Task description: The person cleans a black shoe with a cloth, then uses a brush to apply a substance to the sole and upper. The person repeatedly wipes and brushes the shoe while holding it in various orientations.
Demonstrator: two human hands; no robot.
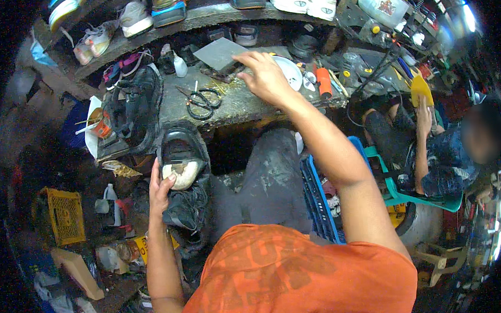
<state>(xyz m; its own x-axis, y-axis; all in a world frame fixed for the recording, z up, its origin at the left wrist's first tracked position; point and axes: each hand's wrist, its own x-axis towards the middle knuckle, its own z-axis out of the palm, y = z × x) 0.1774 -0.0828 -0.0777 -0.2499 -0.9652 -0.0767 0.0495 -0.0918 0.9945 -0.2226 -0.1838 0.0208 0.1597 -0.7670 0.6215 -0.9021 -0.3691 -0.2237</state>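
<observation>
My left hand (pixel 160 188) grips a black shoe (pixel 179 138) at the left of my lap, thumb against its pale, cream-coloured end. Over the workbench (pixel 243 108), my right hand (pixel 265 78) is stretched out with fingers apart and nothing visible in them. Its fingertips are by the edge of a grey flat slab (pixel 221 52); whether they touch it I cannot tell. Black-handled scissors (pixel 203 104) lie on the bench, left of that hand. A round white dish (pixel 289 72) is partly hidden behind the hand, with an orange cylinder (pixel 324 83) to its right.
Several shoes stand on a shelf (pixel 212 19) behind the bench. A black bag (pixel 136 113) and a white container with an orange cup (pixel 99 123) sit at the left. A blue crate (pixel 321 201) is beside my right leg. Another person (pixel 446 155) sits at the right, holding something yellow (pixel 421 90).
</observation>
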